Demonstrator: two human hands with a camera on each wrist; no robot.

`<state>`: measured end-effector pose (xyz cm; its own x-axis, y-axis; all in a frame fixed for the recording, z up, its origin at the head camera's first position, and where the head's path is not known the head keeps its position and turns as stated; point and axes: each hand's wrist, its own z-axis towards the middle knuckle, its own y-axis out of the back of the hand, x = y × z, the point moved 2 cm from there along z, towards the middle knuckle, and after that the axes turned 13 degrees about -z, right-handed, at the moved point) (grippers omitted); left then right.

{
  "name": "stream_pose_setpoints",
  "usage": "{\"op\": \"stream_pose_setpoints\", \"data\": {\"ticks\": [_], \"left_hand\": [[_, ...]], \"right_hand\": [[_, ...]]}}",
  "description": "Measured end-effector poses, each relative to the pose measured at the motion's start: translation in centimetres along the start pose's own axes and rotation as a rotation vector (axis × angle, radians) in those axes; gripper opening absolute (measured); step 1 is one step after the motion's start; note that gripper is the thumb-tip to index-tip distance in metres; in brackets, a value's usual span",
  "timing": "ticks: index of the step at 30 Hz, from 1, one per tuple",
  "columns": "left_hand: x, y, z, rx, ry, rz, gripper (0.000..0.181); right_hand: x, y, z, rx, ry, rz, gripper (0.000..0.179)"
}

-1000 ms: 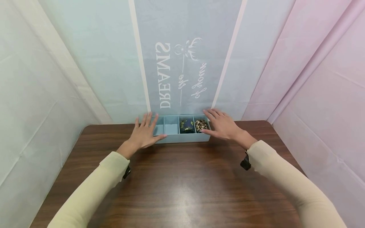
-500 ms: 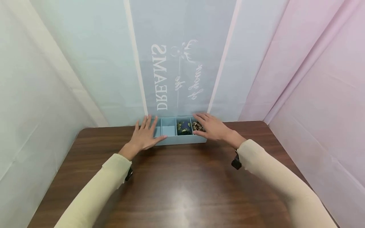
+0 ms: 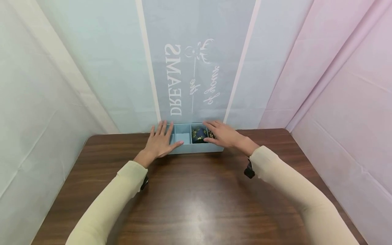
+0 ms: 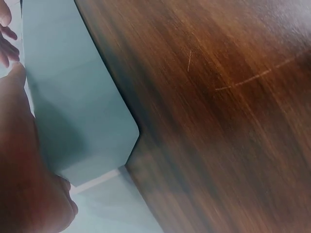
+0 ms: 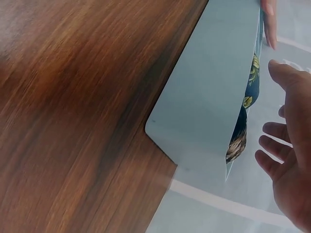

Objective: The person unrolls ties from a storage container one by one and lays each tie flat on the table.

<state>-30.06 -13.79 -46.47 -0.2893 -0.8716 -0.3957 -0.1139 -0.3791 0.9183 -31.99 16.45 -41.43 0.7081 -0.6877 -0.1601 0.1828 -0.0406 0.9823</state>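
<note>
Pale blue, the long divided box [image 3: 196, 148] lies just above the centre of the head view, along the far edge of the brown table [image 3: 196, 197], and the coming move turns on how it sits between the two hands. Its left end lies under the left hand [image 3: 159, 142], its right end under the right hand [image 3: 226, 135]; each is nearer to its own end. Both hands have their fingers spread, curled round nothing. Whether the left thumb touches the front rim, I cannot tell; in the right wrist view the right hand appears apart from the box.

Its long axis runs left to right in the head view, almost level, with the long front wall facing the bottom of the frame and the compartments facing up. In the right wrist view that axis climbs steeply towards the upper right.

Just right of the frame's centre, the navy floral bundle [image 3: 199, 133] fills the third compartment from the left, the right thumb overlapping its edge. Beside it, mostly hidden by that hand, the brown patterned bundle [image 5: 237, 145] occupies the rightmost compartment. Neither bundle's own long axis can be made out.
</note>
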Motion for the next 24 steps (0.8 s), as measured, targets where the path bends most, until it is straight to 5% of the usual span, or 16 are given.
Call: {"op": "stream_pose_setpoints", "data": {"ticks": [24], "left_hand": [[-0.5,-0.4,0.2,0.031,0.03,0.083,0.105]], "right_hand": [[0.4,-1.1,2.8,0.09,-0.016,0.1,0.071]]}}
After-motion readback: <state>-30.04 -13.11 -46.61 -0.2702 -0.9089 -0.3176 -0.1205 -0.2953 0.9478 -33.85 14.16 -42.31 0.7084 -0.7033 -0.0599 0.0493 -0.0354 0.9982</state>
